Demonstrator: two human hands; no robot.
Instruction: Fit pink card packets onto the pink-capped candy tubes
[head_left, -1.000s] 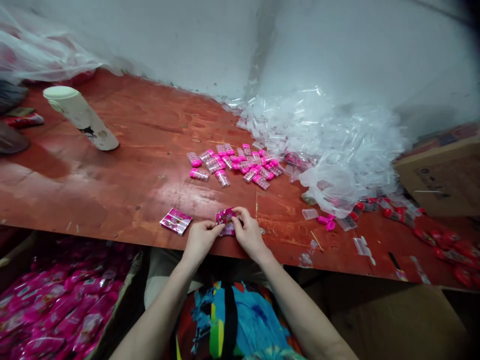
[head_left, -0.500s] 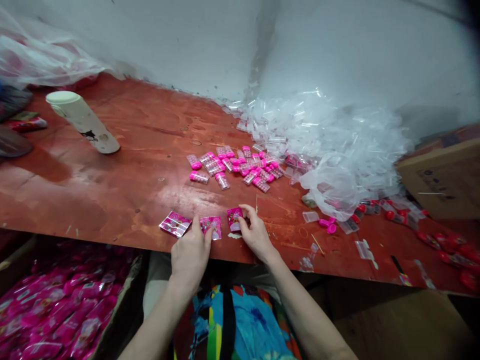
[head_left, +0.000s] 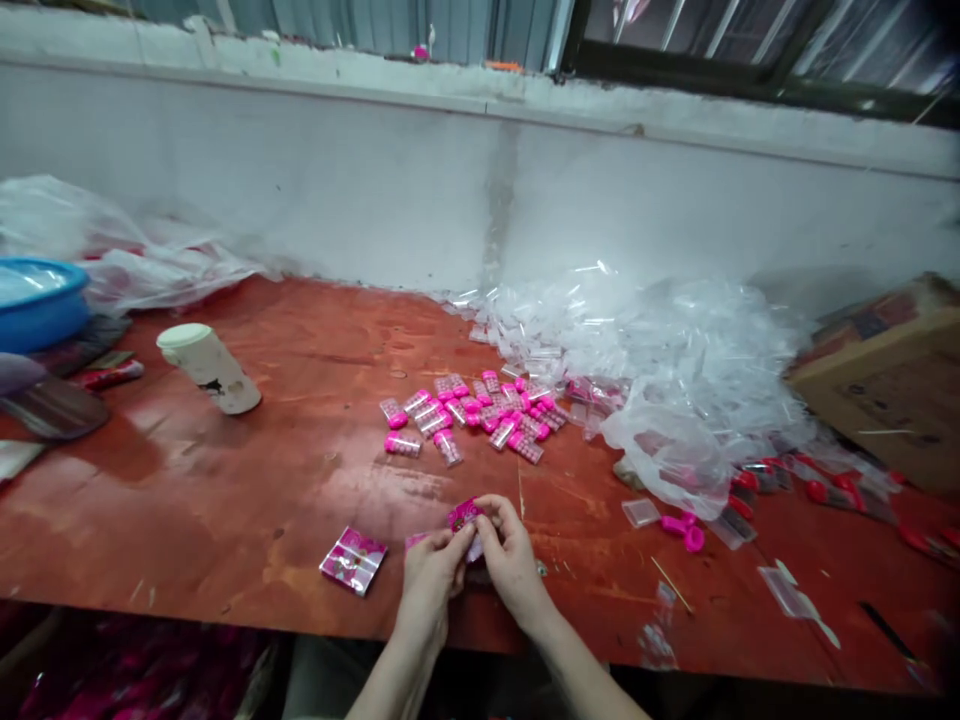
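Note:
Close together near the table's front edge, both hands pinch a small pink printed packet [head_left: 463, 514]. My right hand [head_left: 516, 565] grips its right side, the thumb in front. From the left, my left hand [head_left: 429, 583] has its thumb and fingertips on the packet's lower part; the fingers beneath are partly hidden. Just behind the left hand, the edge of another pink packet [head_left: 415, 540] shows on the table. Farther left lies a shiny pink packet or small stack of them [head_left: 354, 562]. Beyond the hands lie several small clear tubes with pink caps [head_left: 480, 410], filled with beads.
A heap of clear plastic pieces [head_left: 637, 340] lies along the wall, a crumpled clear bag [head_left: 671, 455] before it. A cream bottle [head_left: 214, 370] and blue basin [head_left: 37, 305] stand left, a cardboard box [head_left: 885, 390] right. Pink packages fill a dark container [head_left: 135, 670] below left.
My left hand has moved right, off the middle packet, to the packet in my right hand, which both now hold. The camera has tilted up, showing the window and blue basin.

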